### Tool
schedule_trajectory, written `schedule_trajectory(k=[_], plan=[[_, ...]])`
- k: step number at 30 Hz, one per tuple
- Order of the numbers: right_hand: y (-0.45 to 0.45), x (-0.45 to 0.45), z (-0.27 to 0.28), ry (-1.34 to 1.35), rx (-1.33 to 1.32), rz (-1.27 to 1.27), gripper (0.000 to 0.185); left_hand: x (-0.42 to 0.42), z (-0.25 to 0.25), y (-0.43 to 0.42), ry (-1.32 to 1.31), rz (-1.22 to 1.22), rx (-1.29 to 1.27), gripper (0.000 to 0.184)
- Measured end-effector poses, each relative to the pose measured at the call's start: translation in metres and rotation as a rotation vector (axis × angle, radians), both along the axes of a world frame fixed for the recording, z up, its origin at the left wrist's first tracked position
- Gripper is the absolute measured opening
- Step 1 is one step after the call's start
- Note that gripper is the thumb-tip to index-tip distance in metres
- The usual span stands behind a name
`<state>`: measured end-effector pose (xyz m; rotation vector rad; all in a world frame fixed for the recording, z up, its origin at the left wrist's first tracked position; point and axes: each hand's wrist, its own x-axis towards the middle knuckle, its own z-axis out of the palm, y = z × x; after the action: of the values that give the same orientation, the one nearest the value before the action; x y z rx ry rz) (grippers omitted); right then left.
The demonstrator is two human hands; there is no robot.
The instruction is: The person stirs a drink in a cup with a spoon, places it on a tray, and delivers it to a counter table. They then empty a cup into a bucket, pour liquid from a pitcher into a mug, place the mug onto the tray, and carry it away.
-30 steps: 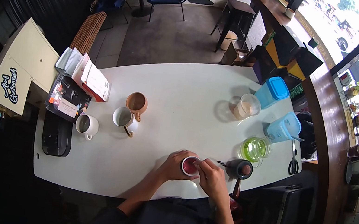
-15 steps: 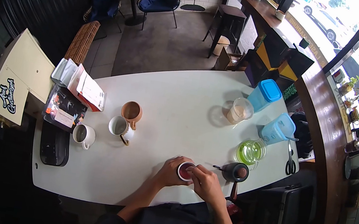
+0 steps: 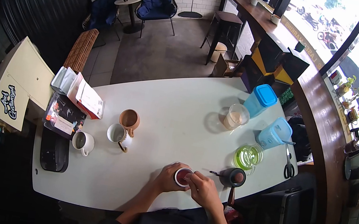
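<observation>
Near the front edge of the white table (image 3: 166, 105), my left hand (image 3: 170, 177) is wrapped round a white-rimmed cup (image 3: 183, 177) with red contents. My right hand (image 3: 203, 191) is closed at the cup's right rim, its fingertips pinched over the opening; what they hold is too small to make out. Just right of my right hand sits a dark pot (image 3: 232, 177) with a brown knob and handle. Behind it is a glass vessel with green liquid (image 3: 247, 157).
Three mugs stand left: brown (image 3: 129, 119), white with brown handle (image 3: 117, 134), plain white (image 3: 83, 143). At the right are a clear cup (image 3: 237, 117), a lidded blue container (image 3: 261, 101), an open blue container (image 3: 274, 133) and scissors (image 3: 289, 167). Packets (image 3: 85, 96) stand far left.
The view has tilted up slightly, so the table and its objects appear lower in it. My left hand still holds the cup, and my right hand stays at its rim with small finger movements.
</observation>
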<state>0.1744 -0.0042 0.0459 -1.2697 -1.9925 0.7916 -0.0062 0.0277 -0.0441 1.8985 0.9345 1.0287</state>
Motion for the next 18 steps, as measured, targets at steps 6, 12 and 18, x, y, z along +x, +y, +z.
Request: schedule_trajectory(k=[6,12,18], plan=[[0.0037,0.0052,-0.0011,-0.046,-0.019,-0.037,0.01,0.0033,-0.0028,-0.0011,0.012,0.036,0.001,0.063],[0.0024,0.0006,-0.0004,0.027,0.014,0.005,0.01,0.0012,-0.0038,-0.001,0.027,0.025,0.013,0.062],[0.0068,0.0062,0.0023,-0.074,-0.022,-0.025,0.009,0.0039,0.0007,-0.0014,0.038,0.035,-0.003,0.061]])
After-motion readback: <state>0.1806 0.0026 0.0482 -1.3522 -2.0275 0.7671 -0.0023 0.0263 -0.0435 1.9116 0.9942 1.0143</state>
